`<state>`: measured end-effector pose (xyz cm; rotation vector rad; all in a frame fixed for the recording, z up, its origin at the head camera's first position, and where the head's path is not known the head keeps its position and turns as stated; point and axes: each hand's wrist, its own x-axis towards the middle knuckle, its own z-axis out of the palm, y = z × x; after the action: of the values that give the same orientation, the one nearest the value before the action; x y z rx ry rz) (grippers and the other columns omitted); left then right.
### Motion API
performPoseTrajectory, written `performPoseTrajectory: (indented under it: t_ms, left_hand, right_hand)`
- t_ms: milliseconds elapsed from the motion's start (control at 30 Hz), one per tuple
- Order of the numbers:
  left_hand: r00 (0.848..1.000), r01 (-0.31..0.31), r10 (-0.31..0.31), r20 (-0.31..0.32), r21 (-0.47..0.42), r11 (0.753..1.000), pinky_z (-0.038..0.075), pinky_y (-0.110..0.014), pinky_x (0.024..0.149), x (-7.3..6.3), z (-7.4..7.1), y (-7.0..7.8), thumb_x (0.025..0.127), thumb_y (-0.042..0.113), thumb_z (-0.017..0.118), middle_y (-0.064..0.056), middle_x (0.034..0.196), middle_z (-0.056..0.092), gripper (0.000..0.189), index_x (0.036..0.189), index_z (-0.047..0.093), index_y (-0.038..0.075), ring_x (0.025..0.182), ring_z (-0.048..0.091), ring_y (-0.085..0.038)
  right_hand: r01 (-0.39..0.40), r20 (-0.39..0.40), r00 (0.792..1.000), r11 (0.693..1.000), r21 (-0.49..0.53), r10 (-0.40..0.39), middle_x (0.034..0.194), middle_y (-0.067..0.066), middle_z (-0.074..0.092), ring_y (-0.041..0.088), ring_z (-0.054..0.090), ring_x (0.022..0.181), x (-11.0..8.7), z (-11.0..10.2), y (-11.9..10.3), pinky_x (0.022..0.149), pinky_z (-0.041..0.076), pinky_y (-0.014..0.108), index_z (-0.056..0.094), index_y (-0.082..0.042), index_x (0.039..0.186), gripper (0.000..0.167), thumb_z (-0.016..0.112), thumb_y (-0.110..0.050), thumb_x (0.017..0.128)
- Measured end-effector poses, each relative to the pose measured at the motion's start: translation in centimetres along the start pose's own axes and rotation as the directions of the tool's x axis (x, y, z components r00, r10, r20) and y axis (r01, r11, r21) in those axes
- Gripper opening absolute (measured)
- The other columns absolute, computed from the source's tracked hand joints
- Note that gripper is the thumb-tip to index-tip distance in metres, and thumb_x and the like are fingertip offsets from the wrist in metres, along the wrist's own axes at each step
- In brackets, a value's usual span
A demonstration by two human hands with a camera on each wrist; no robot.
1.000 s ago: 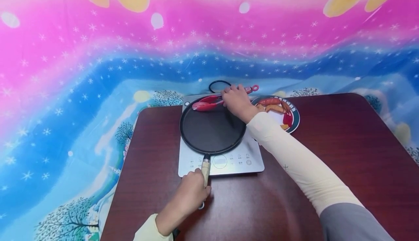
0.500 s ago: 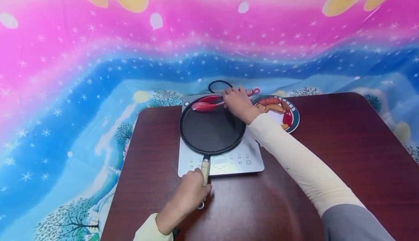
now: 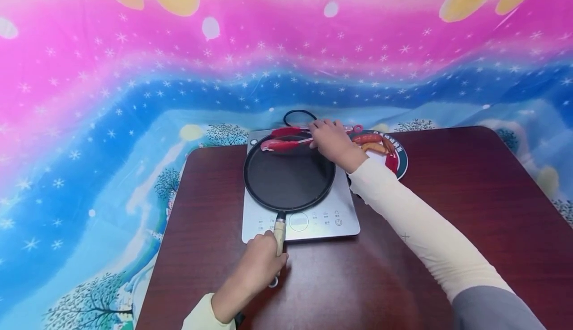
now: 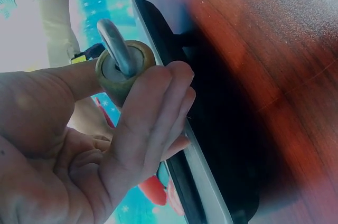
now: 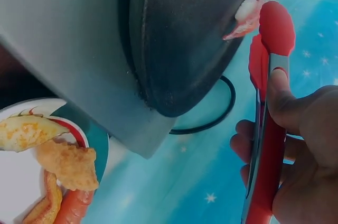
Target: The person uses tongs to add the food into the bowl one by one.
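Note:
My left hand (image 3: 260, 259) grips the light-coloured handle (image 3: 279, 233) of a flat black frying pan (image 3: 288, 175). In the left wrist view the handle's end, with its metal loop (image 4: 115, 47), sticks out between thumb and fingers. My right hand (image 3: 333, 142) holds red-and-silver tongs (image 5: 266, 145) over the pan's far edge, their red heads (image 3: 279, 144) spread apart. A small red-and-white piece of food (image 5: 247, 19) shows by the tong heads in the right wrist view; whether the tongs touch it I cannot tell.
The pan stands on a silver induction cooker (image 3: 344, 215). Right of it, a plate (image 3: 404, 163) bears several foods, including a sausage (image 3: 367, 139) and a breaded piece (image 5: 68, 165). A black cord (image 3: 297, 112) loops behind the cooker. A patterned cloth hangs behind the dark red table (image 3: 470, 185).
My right hand has moved slightly right with the tongs, whose ring end has swung right and a little nearer. The tong heads look slightly wider apart. My left hand stays on the pan handle.

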<state>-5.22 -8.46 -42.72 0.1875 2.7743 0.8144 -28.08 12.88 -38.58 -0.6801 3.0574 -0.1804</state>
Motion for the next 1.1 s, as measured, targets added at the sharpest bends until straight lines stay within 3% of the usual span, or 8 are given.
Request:
performPoseTrajectory:
  t_ms: [167,367,433,533,633,867,967,1100]
  left_hand:
    - [1.0,0.01,-0.01,0.006,-0.004,1.0,0.043,-0.019,0.038,-0.1,0.3,0.1,0.086,0.012,0.079,-0.006,0.065,0.054,0.027,0.089,0.06,-0.006,0.045,0.053,-0.011]
    - [1.0,0.003,-0.002,-0.02,0.022,1.0,0.043,-0.02,0.042,0.0,0.4,0.1,0.085,0.014,0.08,-0.006,0.065,0.055,0.027,0.088,0.061,-0.005,0.049,0.054,-0.013]
    - [1.0,0.002,-0.001,-0.023,0.026,1.0,0.043,-0.019,0.041,0.0,0.3,0.1,0.085,0.014,0.08,-0.006,0.065,0.054,0.027,0.088,0.061,-0.005,0.049,0.053,-0.013]
    - [1.0,0.004,-0.004,-0.013,0.022,1.0,0.043,-0.02,0.04,0.0,0.4,0.0,0.086,0.014,0.079,-0.006,0.064,0.054,0.026,0.088,0.061,-0.005,0.047,0.053,-0.012]
    - [1.0,-0.003,0.003,-0.012,0.029,1.0,0.042,-0.02,0.04,-0.1,0.4,0.0,0.087,0.014,0.079,-0.006,0.063,0.053,0.026,0.088,0.061,-0.005,0.046,0.052,-0.012]
    - [1.0,-0.003,0.004,-0.02,0.036,0.999,0.041,-0.019,0.038,-0.1,0.4,0.0,0.086,0.013,0.079,-0.007,0.063,0.054,0.026,0.089,0.06,-0.006,0.044,0.052,-0.012]
    - [1.0,-0.004,0.004,-0.027,0.026,1.0,0.041,-0.019,0.037,-0.1,0.5,0.0,0.085,0.012,0.078,-0.008,0.063,0.055,0.025,0.087,0.059,-0.005,0.044,0.052,-0.012]
    - [0.999,-0.018,0.018,-0.029,0.02,1.0,0.042,-0.02,0.039,-0.2,0.5,0.0,0.085,0.012,0.078,-0.007,0.063,0.054,0.024,0.086,0.059,-0.003,0.045,0.053,-0.013]
  right_hand:
    - [-0.062,-0.024,0.998,0.993,0.102,0.065,0.15,0.028,0.048,0.047,0.043,0.14,-2.0,-0.1,2.0,0.114,0.035,0.065,0.04,0.004,0.152,0.058,0.061,-0.02,0.104]
    - [-0.137,-0.033,0.988,0.96,0.244,0.15,0.149,0.034,0.043,0.049,0.044,0.137,-5.1,0.7,5.1,0.113,0.039,0.062,0.032,0.011,0.153,0.068,0.062,-0.024,0.103]
    - [-0.152,-0.039,0.985,0.957,0.245,0.166,0.144,0.035,0.047,0.048,0.048,0.132,-6.1,1.1,6.1,0.109,0.043,0.061,0.035,0.014,0.15,0.071,0.066,-0.028,0.101]
    - [-0.168,-0.069,0.979,0.947,0.272,0.194,0.124,0.034,0.057,0.045,0.059,0.111,-7.6,1.6,7.4,0.092,0.051,0.058,0.043,0.017,0.14,0.065,0.068,-0.026,0.1]
    - [-0.188,-0.107,0.968,0.937,0.294,0.228,0.109,0.031,0.062,0.043,0.062,0.098,-9.1,2.0,8.5,0.081,0.051,0.057,0.047,0.016,0.137,0.062,0.07,-0.026,0.098]
    - [-0.307,-0.075,0.936,0.9,0.309,0.345,0.112,0.034,0.061,0.049,0.062,0.097,-12.0,2.2,9.1,0.08,0.052,0.061,0.034,0.01,0.152,0.08,0.074,-0.029,0.095]
    - [-0.339,-0.055,0.927,0.89,0.306,0.372,0.103,0.033,0.061,0.046,0.062,0.09,-13.2,2.4,8.7,0.074,0.053,0.057,0.046,0.013,0.141,0.07,0.075,-0.03,0.094]
    - [-0.367,-0.037,0.918,0.88,0.302,0.396,0.088,0.026,0.06,0.037,0.058,0.077,-14.3,3.0,8.3,0.066,0.049,0.05,0.063,0.012,0.101,0.042,0.074,-0.028,0.094]
